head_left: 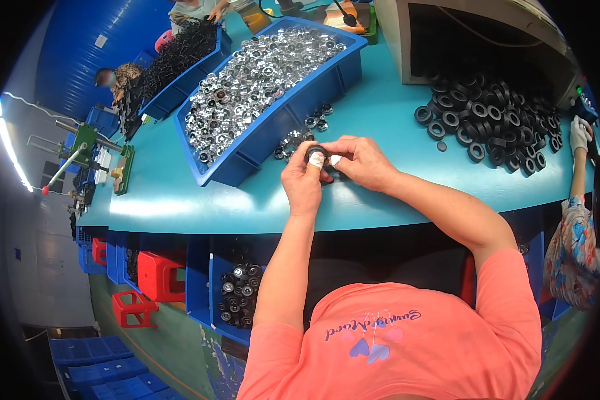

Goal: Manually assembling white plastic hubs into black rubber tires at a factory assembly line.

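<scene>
Close together above the table's near part, both my hands work on one small black rubber ring (311, 151). My left hand (302, 187) is closed round it, its white-wrapped thumb pressing on the face. From the right, my right hand (369, 165) pinches at the ring's edge, the thumb also wrapped in white. Fingers cover much of the ring, so I cannot tell whether a hub sits inside it. Just beyond my left hand lies a small cluster of shiny silver hubs (293, 141).
A long blue bin (300, 93) full of silver hubs stands ahead on the teal table (160, 207). Loose black rings (477, 152) are heaped at the right beside a metal cabinet (392, 40). A green hand press (83, 143) stands left. A co-worker's gloved hand (581, 133) shows far right.
</scene>
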Demonstrator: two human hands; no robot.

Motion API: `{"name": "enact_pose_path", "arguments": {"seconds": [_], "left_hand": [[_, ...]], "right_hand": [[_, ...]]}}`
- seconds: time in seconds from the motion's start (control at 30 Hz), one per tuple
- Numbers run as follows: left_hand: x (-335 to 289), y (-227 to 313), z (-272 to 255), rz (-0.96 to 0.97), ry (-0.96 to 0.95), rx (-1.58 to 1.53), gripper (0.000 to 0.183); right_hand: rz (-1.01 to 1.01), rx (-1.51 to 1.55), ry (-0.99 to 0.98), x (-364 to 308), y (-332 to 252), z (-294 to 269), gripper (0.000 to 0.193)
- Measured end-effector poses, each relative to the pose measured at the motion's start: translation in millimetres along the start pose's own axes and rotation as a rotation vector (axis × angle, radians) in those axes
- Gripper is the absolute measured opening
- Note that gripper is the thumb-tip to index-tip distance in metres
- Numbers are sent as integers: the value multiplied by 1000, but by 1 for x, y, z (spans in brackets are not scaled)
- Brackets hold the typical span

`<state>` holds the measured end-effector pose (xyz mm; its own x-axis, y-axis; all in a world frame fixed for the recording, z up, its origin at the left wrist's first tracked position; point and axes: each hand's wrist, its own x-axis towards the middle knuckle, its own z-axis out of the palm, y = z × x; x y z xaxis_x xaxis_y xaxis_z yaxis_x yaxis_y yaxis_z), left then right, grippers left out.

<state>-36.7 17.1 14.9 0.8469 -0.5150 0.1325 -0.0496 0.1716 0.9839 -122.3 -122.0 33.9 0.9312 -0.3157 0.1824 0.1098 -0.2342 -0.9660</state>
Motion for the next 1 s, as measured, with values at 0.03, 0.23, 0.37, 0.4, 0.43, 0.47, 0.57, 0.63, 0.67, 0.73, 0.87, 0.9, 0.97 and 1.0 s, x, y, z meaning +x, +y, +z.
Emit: {"name": "enact_pose_path", "arguments": {"seconds": [0.03, 0.23, 0.37, 0.4, 0.43, 0.47, 0.57, 0.63, 0.67, 0.73, 0.87, 0.9, 0.97, 1.0], "left_hand": [[0, 1, 0, 2, 4, 10, 24], [4, 1, -2, -22, -17, 9, 27], [4, -1, 0, -31, -64, -95, 30], [4, -1, 1, -40, -75, -112, 30], [4, -2, 2, -36, -80, -79, 30], [4, -1, 3, -29, -80, -44, 30], [4, -1, 1, -11, -59, 39, 29], [3, -1, 0, -4, -30, 59, 26], [2, -1, 2, -3, -16, 53, 25], [2, -1, 2, -7, 5, 60, 23], [6, -1, -3, -84, 17, 20, 23], [7, 0, -4, -117, 9, -14, 23], [8, 2, -7, -149, -50, -135, 27], [9, 4, -9, -164, -81, -195, 29]], "right_hand": [[-21, -41, 8, -1, -2, 0, 34], [-106, -230, 41, -3, -8, 2, 31], [26, 76, 37, 9, 3, -4, 27], [33, 70, 31, 10, 5, -7, 26], [40, 64, 24, 10, 6, -9, 26], [41, 56, 28, 9, 7, -9, 26], [-5, -43, 36, 5, 2, -9, 26], [-100, -209, 37, 2, -6, -7, 27], [-117, -208, 50, 1, -4, -5, 28], [-151, -205, 75, -1, 2, -2, 30], [-143, -180, 58, -1, 1, 3, 31], [-120, -76, 57, 1, 2, 4, 31], [-33, 153, 27, 7, 2, 1, 31], [31, 279, -2, 11, 1, -5, 31]]}}
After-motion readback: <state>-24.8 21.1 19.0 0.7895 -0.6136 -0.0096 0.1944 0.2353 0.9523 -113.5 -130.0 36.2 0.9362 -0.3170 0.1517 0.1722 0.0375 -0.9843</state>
